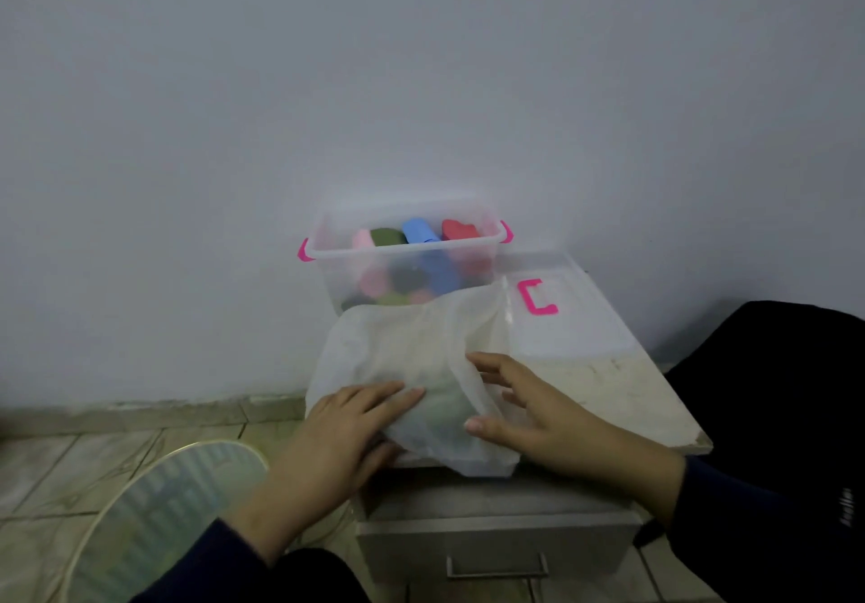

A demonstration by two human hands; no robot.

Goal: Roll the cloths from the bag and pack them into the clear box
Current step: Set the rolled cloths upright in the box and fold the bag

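Note:
A white translucent bag (402,349) lies on a small cabinet top (604,382), with a greenish cloth (444,399) faintly showing through it. My left hand (346,429) rests flat on the bag's near left part. My right hand (519,401) lies on the bag's right side, fingers spread over the fabric. Behind the bag stands the clear box (407,256) with pink latches, holding several rolled cloths in pink, green, blue and red.
The box's clear lid (561,321) with a pink clip lies flat to the right of the box. A drawer with a metal handle (496,565) sits below. A round fan guard (154,523) stands on the tiled floor at left. A wall rises behind.

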